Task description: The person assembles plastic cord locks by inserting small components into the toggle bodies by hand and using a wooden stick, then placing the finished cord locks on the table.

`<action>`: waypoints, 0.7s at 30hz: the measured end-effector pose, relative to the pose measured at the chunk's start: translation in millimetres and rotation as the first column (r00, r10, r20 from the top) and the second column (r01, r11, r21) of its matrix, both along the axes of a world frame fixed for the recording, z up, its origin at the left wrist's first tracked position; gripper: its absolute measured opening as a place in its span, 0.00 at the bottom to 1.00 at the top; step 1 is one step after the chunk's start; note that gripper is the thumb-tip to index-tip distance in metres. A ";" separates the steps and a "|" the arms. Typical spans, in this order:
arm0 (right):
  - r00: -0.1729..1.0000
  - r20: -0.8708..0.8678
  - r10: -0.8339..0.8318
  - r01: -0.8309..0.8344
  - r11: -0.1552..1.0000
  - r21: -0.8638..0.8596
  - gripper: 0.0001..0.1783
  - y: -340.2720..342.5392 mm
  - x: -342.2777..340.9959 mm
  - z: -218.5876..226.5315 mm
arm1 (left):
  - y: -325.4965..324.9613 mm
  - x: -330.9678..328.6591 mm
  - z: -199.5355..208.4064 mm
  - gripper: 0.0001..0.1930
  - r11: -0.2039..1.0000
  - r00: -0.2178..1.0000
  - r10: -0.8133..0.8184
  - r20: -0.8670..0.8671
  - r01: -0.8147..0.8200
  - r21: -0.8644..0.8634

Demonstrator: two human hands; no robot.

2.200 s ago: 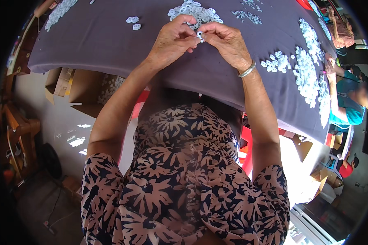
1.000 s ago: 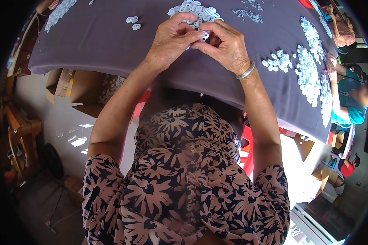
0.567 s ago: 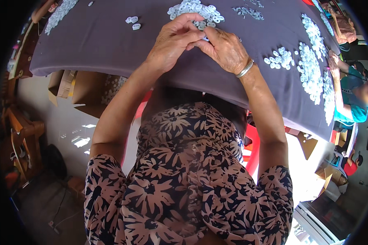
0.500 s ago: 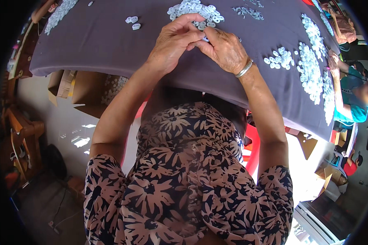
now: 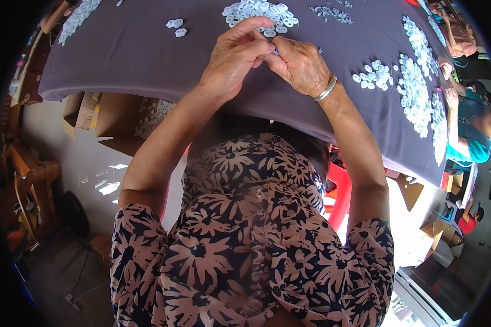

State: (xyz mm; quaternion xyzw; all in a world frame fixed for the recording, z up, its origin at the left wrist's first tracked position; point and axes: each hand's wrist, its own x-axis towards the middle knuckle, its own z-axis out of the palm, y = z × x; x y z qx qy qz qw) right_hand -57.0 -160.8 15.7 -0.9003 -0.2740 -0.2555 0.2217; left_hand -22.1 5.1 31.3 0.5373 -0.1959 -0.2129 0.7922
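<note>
Over the dark tablecloth (image 5: 131, 54), my left hand (image 5: 232, 61) and my right hand (image 5: 301, 66) meet fingertip to fingertip. Pinched between them is a small pale plastic piece (image 5: 275, 53), mostly covered by my fingers. A silver bracelet circles my right wrist. Just beyond my fingers lies a heap of white oval plastic pieces (image 5: 252, 10), each with small openings. Thin, greyish small parts (image 5: 333, 14) are scattered farther right. Three more white ovals (image 5: 180, 32) sit apart on the left.
To the right is a small cluster of white ovals (image 5: 374, 76) beside a long heap (image 5: 413, 98). A co-worker in teal (image 5: 466, 131) reaches over the right table edge. Another long heap (image 5: 77, 20) lies far left. An open cardboard box (image 5: 120, 117) with pieces stands under the table.
My hands stay together with only slight finger movement around the small piece. The co-worker's hands at the right edge have shifted.
</note>
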 end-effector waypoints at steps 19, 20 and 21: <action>0.999 -0.018 0.027 -0.027 1.000 0.002 0.14 0.6 -4.9 -2.3 | 1.0 8.3 12.1 0.19 0.979 0.957 -0.141 -0.255 0.173 0.107; 0.999 -0.024 0.021 -0.021 1.000 0.008 0.14 1.3 0.7 -6.4 | 1.2 9.4 12.3 0.20 0.974 0.947 -0.180 -0.267 0.209 0.086; 0.969 0.194 0.154 -0.174 0.981 0.089 0.11 1.8 12.0 -11.9 | 0.8 11.3 11.8 0.20 0.969 0.942 -0.193 -0.274 0.226 0.097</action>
